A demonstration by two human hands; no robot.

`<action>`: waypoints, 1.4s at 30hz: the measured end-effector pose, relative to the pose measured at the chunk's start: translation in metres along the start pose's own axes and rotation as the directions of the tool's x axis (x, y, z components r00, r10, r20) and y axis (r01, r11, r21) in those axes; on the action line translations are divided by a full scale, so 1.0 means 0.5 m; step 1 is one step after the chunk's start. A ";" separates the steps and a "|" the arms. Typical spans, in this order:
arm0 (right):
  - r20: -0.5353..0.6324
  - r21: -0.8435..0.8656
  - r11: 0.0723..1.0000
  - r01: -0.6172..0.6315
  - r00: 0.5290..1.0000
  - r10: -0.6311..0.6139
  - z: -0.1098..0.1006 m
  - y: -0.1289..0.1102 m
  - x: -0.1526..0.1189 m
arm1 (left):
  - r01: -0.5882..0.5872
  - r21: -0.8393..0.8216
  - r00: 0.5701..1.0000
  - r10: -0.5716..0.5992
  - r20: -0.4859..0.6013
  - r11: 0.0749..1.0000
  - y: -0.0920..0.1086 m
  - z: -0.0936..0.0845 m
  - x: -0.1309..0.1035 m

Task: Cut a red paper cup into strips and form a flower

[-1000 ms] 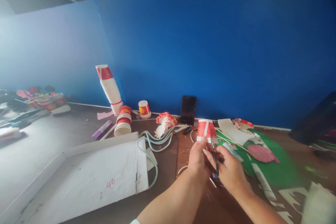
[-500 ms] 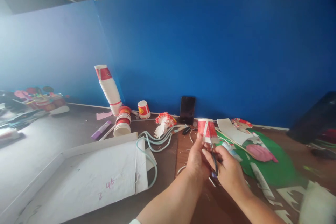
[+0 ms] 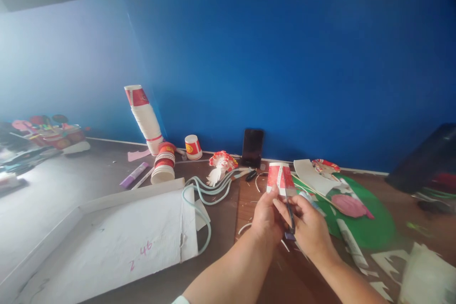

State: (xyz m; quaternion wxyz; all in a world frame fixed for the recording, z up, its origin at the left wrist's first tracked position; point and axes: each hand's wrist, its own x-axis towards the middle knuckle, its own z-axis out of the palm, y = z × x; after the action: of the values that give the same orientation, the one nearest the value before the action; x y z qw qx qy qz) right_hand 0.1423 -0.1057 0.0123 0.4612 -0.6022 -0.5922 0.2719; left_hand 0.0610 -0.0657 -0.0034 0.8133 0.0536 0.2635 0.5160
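Note:
A red and white paper cup [image 3: 274, 178] is gripped near its lower edge by my left hand [image 3: 267, 216], fingers closed on it. In my right hand [image 3: 309, 225] is a pair of scissors [image 3: 291, 216] with dark handles, closed in the fingers. The scissors' blades point up against the cup's right part, over a cut in its wall. Part of the handles is hidden by my fingers. Just beyond the cup a black phone [image 3: 252, 147] leans upright on the blue partition.
Left of my hands lie a white cardboard tray [image 3: 188, 223], a pale cable [image 3: 210, 192] and a cut paper flower [image 3: 221, 166]. Stacked paper cups [image 3: 147, 123] lean farther left, near a single cup [image 3: 193, 147]. On the right, a green sheet [image 3: 377, 228] bears a pink piece [image 3: 351, 205] and paper scraps.
The whole view has shifted slightly. Both hands keep their hold on the cup and scissors, with the scissors' blades still at the cup's wall.

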 end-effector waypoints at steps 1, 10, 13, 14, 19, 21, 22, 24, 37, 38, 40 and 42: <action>0.000 -0.009 1.000 0.008 1.000 -0.008 0.000 0.002 0.000 | -0.001 -0.004 1.000 0.001 0.008 1.000 0.000 0.000 0.000; -0.019 -0.075 0.995 0.061 0.998 -0.063 0.000 -0.004 -0.001 | -0.019 -0.008 0.997 0.019 0.068 1.000 -0.007 -0.008 0.007; -0.009 -0.047 0.999 0.026 1.000 -0.027 0.000 -0.012 -0.003 | -0.010 0.017 0.997 0.009 0.080 1.000 -0.007 -0.008 0.006; -0.007 -0.033 0.999 0.016 1.000 -0.016 0.000 -0.015 -0.003 | -0.015 0.018 0.997 0.014 0.079 1.000 -0.006 -0.008 0.006; -0.018 0.052 0.998 -0.020 1.000 0.021 0.002 -0.022 -0.001 | -0.031 0.042 0.998 0.029 0.054 0.999 -0.009 -0.009 0.005; -0.019 0.055 0.998 -0.028 0.999 0.029 0.003 -0.021 0.000 | -0.049 0.037 0.997 0.047 0.067 0.998 -0.011 -0.010 0.005; -0.019 0.051 0.998 -0.026 0.999 0.027 0.003 -0.019 0.000 | -0.056 0.037 0.996 0.053 0.072 0.998 -0.012 -0.010 0.005; -0.022 0.043 0.999 -0.016 1.000 0.017 0.003 -0.013 0.001 | -0.062 0.037 0.996 0.060 0.060 0.997 -0.012 -0.008 0.004; -0.013 0.074 0.997 -0.037 0.999 0.038 -0.005 -0.014 0.003 | 0.112 0.031 0.977 -0.116 0.177 0.993 0.009 0.002 -0.011; -0.010 0.087 0.995 -0.045 0.999 0.046 -0.005 -0.014 0.004 | 0.121 0.017 0.976 -0.122 0.179 0.993 0.012 0.002 -0.012; -0.001 0.114 0.992 -0.060 0.998 0.060 -0.005 -0.013 0.006 | 0.124 -0.012 0.979 -0.121 0.162 0.992 0.017 0.002 -0.012; 0.008 0.136 0.988 -0.071 0.997 0.071 -0.006 -0.013 0.007 | 0.124 -0.015 0.982 -0.120 0.143 0.992 0.020 0.001 -0.011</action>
State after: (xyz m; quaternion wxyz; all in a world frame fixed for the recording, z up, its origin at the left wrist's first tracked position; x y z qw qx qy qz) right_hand 0.1425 -0.1037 0.0201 0.4904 -0.5897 -0.5511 0.3288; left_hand 0.0512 -0.0657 0.0030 0.8607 0.0640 0.2016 0.4632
